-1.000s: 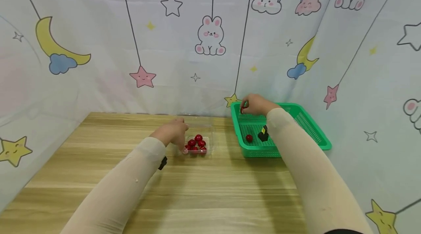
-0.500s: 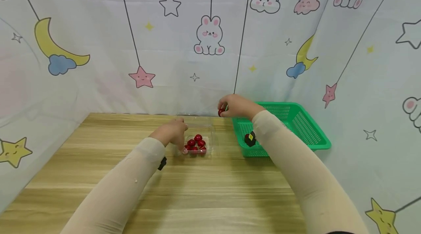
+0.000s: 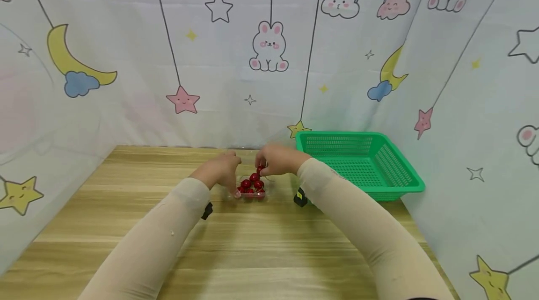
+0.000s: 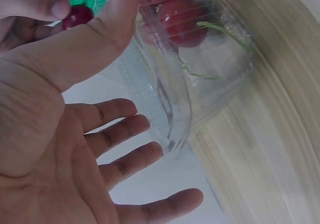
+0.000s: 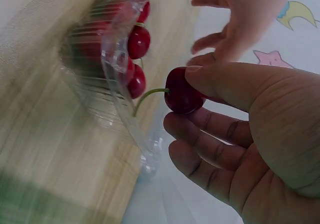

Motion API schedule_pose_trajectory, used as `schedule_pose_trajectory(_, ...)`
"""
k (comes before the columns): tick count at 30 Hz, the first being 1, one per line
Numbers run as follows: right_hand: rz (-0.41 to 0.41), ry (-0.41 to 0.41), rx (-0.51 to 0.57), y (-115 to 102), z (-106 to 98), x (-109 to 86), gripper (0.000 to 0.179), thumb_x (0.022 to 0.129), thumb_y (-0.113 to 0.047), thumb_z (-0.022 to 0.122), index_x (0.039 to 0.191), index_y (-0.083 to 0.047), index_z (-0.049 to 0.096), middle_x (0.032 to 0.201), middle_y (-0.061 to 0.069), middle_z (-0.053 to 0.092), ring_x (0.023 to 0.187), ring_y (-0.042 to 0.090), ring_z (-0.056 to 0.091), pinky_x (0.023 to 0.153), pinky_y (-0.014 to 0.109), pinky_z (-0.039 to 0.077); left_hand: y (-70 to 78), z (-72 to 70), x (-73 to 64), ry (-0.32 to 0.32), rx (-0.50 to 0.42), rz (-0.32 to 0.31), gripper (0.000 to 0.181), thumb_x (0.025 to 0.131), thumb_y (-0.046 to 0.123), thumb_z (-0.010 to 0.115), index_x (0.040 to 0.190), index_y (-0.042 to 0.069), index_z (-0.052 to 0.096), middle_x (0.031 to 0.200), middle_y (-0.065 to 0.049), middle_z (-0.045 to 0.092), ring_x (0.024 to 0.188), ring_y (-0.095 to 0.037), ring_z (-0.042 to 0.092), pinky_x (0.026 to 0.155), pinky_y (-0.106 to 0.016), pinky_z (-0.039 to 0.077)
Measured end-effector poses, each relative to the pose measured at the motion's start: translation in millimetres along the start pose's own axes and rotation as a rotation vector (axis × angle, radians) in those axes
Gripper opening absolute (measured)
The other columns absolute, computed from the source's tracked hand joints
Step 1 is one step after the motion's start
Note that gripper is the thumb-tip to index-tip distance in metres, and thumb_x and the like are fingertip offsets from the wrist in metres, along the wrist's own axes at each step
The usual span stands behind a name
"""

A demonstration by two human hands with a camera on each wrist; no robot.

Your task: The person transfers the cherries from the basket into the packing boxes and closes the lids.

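A clear plastic box [image 4: 220, 96], its lid raised at the back, holds several red cherries [image 3: 246, 183] with green stems. My right hand [image 3: 280, 158] is over the box's right side and pinches one cherry [image 5: 182, 91] between thumb and fingers. That cherry's stem points toward the box in the right wrist view. On the box's left is my left hand [image 3: 219, 171], its thumb [image 4: 95, 46] against the wall. Its other fingers [image 4: 167, 206] are spread and loosely straight, holding nothing.
A green plastic basket [image 3: 402, 191] stands at the right of the wooden table [image 3: 252, 253]; my right forearm hides its near left corner. Behind the table hangs a white cloth [image 3: 227, 122] printed with rabbits, stars and moons.
My right hand has come left from over the basket to the box, holding a cherry throughout. The cherry in the basket is now hidden behind my arm. My left hand stays put.
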State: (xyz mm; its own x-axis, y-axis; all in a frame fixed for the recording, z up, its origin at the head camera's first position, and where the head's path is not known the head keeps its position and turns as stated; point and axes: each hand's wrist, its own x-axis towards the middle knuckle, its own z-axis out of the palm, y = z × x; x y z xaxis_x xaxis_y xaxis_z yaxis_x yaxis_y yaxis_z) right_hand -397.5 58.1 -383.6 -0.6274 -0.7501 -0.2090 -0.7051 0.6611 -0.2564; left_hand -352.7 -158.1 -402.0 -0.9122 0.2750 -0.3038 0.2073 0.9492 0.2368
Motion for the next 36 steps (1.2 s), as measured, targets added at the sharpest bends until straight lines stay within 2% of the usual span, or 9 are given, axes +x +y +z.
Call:
schedule_pose_trajectory(7, 0.05, -0.012, -0.023, -2, 19, 11.8, 0.016, 0.109, -0.019, 0.078, 0.123, -0.012, 0.083, 0.117, 0.004, 0.082, 0.105, 0.017, 0.074, 0.1, 0.038, 0.066, 2.9, -0.6, 2.3, -0.009, 0.041, -0.002, 0.113, 0.079, 0.039, 0.108, 0.167, -0.002, 0.05, 0.171, -0.025, 0.048, 0.156, -0.045, 0.053, 0.126, -0.062, 0.051)
schedule_pose_trajectory(12, 0.047, -0.011, -0.069, -4, 30, 19.5, 0.016, 0.109, -0.019, 0.077, 0.121, -0.011, 0.084, 0.111, 0.001, 0.082, 0.101, 0.016, 0.074, 0.1, 0.037, 0.066, 2.8, -0.6, 3.0, -0.012, 0.048, -0.007, 0.114, 0.079, 0.038, 0.108, 0.167, -0.002, 0.049, 0.171, -0.025, 0.048, 0.156, -0.045, 0.053, 0.126, -0.061, 0.051)
schedule_pose_trajectory(17, 0.073, -0.009, -0.075, -6, 27, 18.6, 0.022, 0.111, -0.018, 0.073, 0.128, -0.007, 0.082, 0.121, 0.006, 0.083, 0.111, 0.021, 0.077, 0.104, 0.041, 0.066, 1.8, 0.7, 3.3, -0.007, 0.044, -0.006, 0.116, 0.078, 0.039, 0.109, 0.168, -0.002, 0.048, 0.171, -0.024, 0.048, 0.156, -0.044, 0.054, 0.126, -0.061, 0.051)
schedule_pose_trajectory(21, 0.106, -0.006, -0.057, -4, 14, 8.7, 0.031, 0.113, -0.02, 0.071, 0.139, -0.005, 0.078, 0.133, 0.011, 0.08, 0.123, 0.028, 0.076, 0.109, 0.046, 0.064, 2.0, 0.9, 3.6, -0.009, 0.043, -0.01, 0.117, 0.078, 0.04, 0.108, 0.169, -0.001, 0.047, 0.172, -0.024, 0.047, 0.157, -0.044, 0.053, 0.127, -0.061, 0.051)
schedule_pose_trajectory(26, 0.134, 0.002, 0.012, 9, -14, -14.4, 0.033, 0.116, -0.022, 0.067, 0.142, -0.005, 0.076, 0.14, 0.014, 0.078, 0.131, 0.031, 0.075, 0.111, 0.048, 0.064, 5.0, 1.1, 3.3, -0.003, 0.027, -0.007, 0.117, 0.078, 0.039, 0.108, 0.169, -0.001, 0.047, 0.173, -0.024, 0.047, 0.158, -0.045, 0.051, 0.128, -0.061, 0.05)
schedule_pose_trajectory(32, 0.203, 0.084, 0.077, 39, -47, -42.7, 0.029, 0.116, -0.026, 0.067, 0.135, -0.008, 0.079, 0.137, 0.013, 0.077, 0.125, 0.03, 0.075, 0.108, 0.049, 0.064, 6.2, 2.9, 3.0, 0.009, 0.04, 0.002, 0.117, 0.079, 0.038, 0.108, 0.17, -0.002, 0.046, 0.171, -0.025, 0.048, 0.158, -0.046, 0.051, 0.129, -0.06, 0.049)
schedule_pose_trajectory(36, 0.259, 0.118, 0.21, 69, -58, -54.0, 0.027, 0.115, -0.024, 0.068, 0.131, -0.005, 0.079, 0.133, 0.016, 0.078, 0.117, 0.036, 0.079, 0.101, 0.047, 0.066, 5.8, 3.1, 3.1, 0.004, 0.053, -0.008, 0.117, 0.08, 0.038, 0.107, 0.171, -0.002, 0.044, 0.172, -0.025, 0.047, 0.159, -0.046, 0.05, 0.129, -0.059, 0.049)
